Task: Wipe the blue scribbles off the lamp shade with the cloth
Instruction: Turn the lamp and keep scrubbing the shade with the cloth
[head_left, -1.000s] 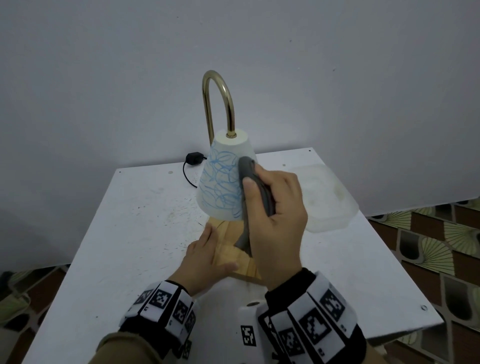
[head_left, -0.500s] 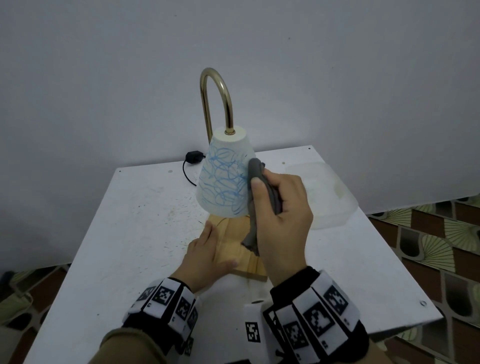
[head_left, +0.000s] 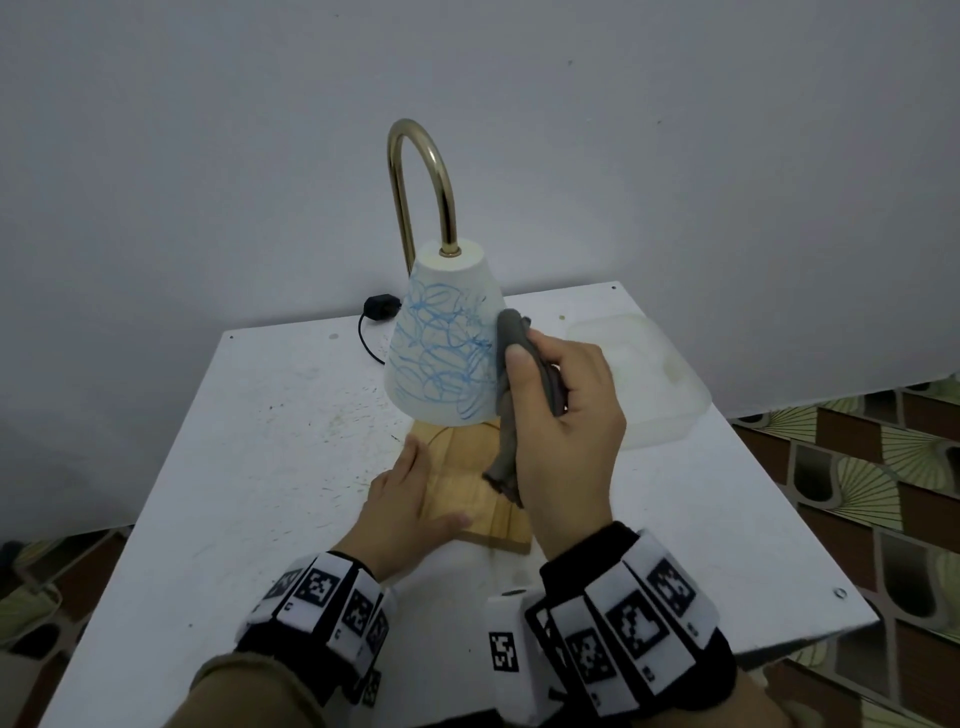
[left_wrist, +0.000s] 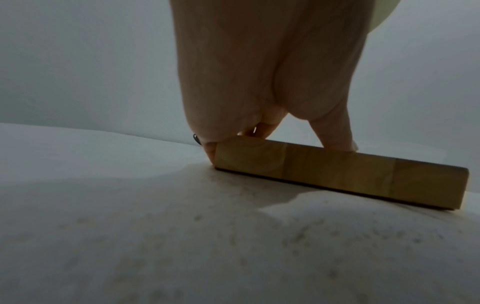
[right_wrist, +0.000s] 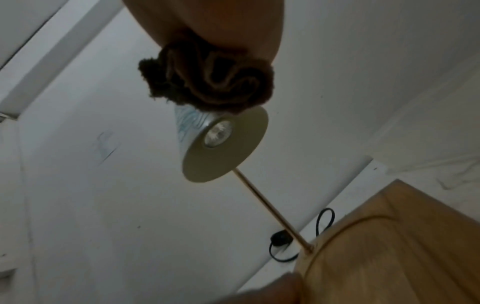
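Observation:
A white cone lamp shade (head_left: 447, 338) covered in blue scribbles (head_left: 441, 358) hangs from a curved brass neck (head_left: 421, 171) over a wooden base (head_left: 483, 499). My right hand (head_left: 561, 415) grips a bunched grey cloth (head_left: 511, 332) and holds its top against the shade's right side; the cloth's tail hangs down below my palm. From the right wrist view the cloth (right_wrist: 207, 82) sits against the shade (right_wrist: 221, 144) near its rim. My left hand (head_left: 405, 504) lies flat on the base's left edge, fingers straight; the left wrist view shows its fingers (left_wrist: 335, 135) pressing the wooden base (left_wrist: 337, 170).
The lamp stands on a white, speckled table (head_left: 260, 441) against a grey wall. A translucent plastic container (head_left: 639, 374) lies at the back right of the table. A black cord with a switch (head_left: 379, 306) runs behind the lamp. Patterned floor tiles (head_left: 857, 467) show to the right.
My right hand has carried the cloth rightward across the shade's front to its right side, uncovering more scribbles. The left hand has stayed on the base.

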